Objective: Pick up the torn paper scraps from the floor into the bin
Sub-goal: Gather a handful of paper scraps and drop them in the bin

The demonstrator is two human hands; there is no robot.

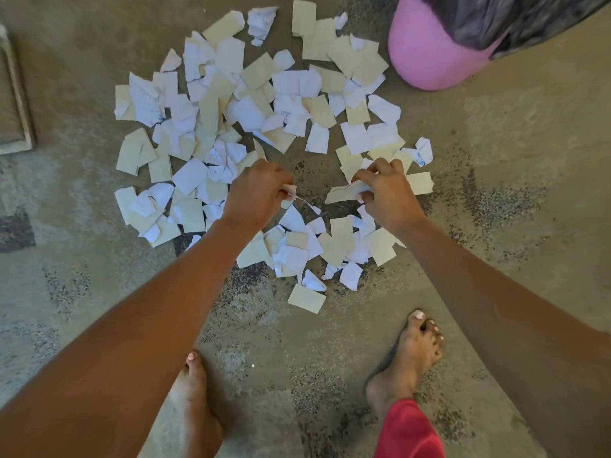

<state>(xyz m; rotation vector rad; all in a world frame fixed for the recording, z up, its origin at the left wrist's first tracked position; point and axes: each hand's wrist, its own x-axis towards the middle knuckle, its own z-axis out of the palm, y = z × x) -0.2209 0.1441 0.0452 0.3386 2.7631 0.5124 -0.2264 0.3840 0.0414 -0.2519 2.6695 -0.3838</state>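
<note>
Several torn paper scraps (pixel 251 104), white and cream, lie spread in a wide ring on the carpet. My left hand (pixel 256 191) is low over the middle of the spread, its fingers closed on a small white scrap (pixel 290 190). My right hand (pixel 386 190) is beside it, pinching a cream scrap (pixel 344 193) with other bits bunched in the palm. A pink bin (pixel 426 57) lined with a dark plastic bag (pixel 515 18) stands at the top right, beyond my right hand.
The floor is a beige carpet (pixel 512 153) with dark speckled patches. My two bare feet (pixel 410 355) stand at the bottom, one by a red trouser leg (pixel 408 431). A framed flat object (pixel 15 104) lies at the left edge.
</note>
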